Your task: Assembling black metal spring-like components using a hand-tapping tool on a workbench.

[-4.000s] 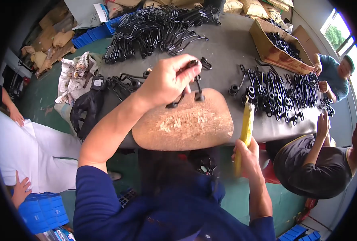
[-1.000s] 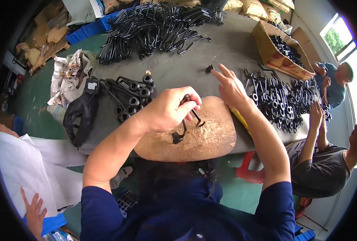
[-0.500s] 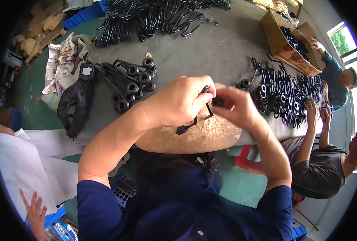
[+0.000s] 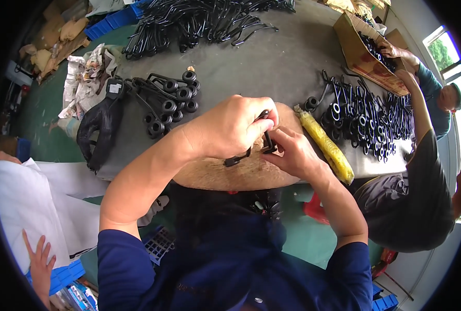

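My left hand (image 4: 243, 127) is closed round a black bent rod (image 4: 267, 136), whose tip shows above the thumb. Below the same hand a black end piece (image 4: 235, 160) sticks out; my fist hides how it joins the rod. My right hand (image 4: 295, 153) pinches the rod's lower end between thumb and fingers. Both hands are above a worn wooden board (image 4: 225, 178) at the table's near edge. Just right of my right hand lies a long yellow wrapped bundle (image 4: 328, 147).
Black rods with round rings (image 4: 171, 103) lie to the left near a black glove-like item (image 4: 101, 124). More bent rods (image 4: 194, 23) are heaped at the back. Ringed rods (image 4: 365, 119) cover the right side by a carton (image 4: 370, 54). Co-workers sit or stand at right and left.
My right hand has moved down and left onto the rod's lower end. The yellow bundle now shows beside it. At right, a co-worker's arm has swung up toward the carton.
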Demonstrator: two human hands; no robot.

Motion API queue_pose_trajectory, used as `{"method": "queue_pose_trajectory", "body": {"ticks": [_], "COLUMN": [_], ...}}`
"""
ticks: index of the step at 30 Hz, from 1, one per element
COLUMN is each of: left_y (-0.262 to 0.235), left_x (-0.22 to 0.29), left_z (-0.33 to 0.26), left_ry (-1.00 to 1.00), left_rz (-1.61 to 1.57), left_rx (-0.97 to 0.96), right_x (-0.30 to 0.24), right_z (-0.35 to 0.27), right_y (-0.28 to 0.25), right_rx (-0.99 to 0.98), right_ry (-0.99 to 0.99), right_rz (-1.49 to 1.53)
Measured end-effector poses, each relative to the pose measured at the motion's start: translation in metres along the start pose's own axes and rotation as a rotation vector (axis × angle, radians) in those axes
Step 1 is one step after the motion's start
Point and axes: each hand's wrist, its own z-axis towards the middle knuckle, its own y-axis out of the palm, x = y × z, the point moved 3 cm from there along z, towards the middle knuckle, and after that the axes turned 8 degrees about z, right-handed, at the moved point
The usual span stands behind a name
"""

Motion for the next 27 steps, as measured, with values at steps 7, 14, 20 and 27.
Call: {"method": "queue_pose_trajectory", "body": {"ticks": [7, 14, 20, 27], "left_y": [0.003, 0.003, 0.001, -0.003], "left_x": [0.006, -0.001, 0.002, 0.002], "left_z": [0.0, 0.005, 0.002, 0.001], "left_ry": [0.021, -0.045, -0.015, 0.077], "left_rz": [0.075, -0.002, 0.056, 0.228], "left_rx": [-0.045, -0.046, -0.048, 0.076], "right_x": [0.003, 0.003, 0.016, 0.03], "right_z": [0.0, -0.012, -0.095, -0.121], "right_y": [0.0, 0.005, -0.075, -0.068], "right_rx": [-0.075, -0.13, 0.387, 0.181], "right_ry": [0.035, 0.139, 0.342, 0.757], "right_rz": [0.004, -0.06, -0.649, -0.137]}}
